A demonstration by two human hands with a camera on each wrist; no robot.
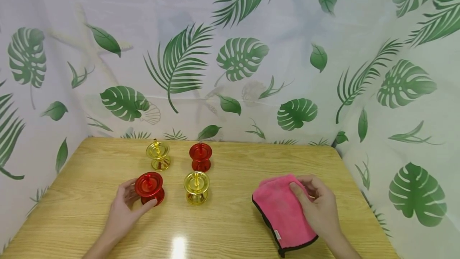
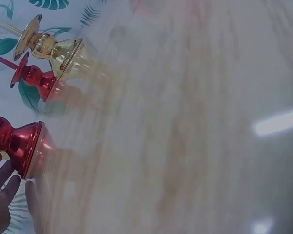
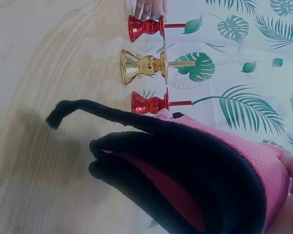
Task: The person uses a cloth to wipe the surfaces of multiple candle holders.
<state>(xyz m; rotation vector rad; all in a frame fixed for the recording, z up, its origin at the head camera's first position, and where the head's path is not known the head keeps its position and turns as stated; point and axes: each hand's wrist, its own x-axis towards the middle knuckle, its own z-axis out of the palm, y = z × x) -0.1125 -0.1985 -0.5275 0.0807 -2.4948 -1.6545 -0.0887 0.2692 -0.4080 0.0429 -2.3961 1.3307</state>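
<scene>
My left hand [image 1: 122, 211] is around a red candle holder [image 1: 149, 183], thumb at the front of its base and fingers on the far left side. This holder stands upright on the table, with a dish top and a central spike; the left wrist view shows its base [image 2: 27, 148] beside my fingertips. My right hand [image 1: 320, 207] pinches a folded pink cloth [image 1: 280, 211] with black edging and a small white tag, thumb on its near face. In the right wrist view the cloth's black trim [image 3: 185, 141] hangs in loose folds above the table.
A gold candle holder [image 1: 196, 189] stands right of the gripped one. Behind them are another gold holder [image 1: 159, 156] and a second red one [image 1: 201, 156]. The wooden table [image 1: 230, 227] meets a leaf-print cloth wall [image 1: 244, 123] at its back and sides.
</scene>
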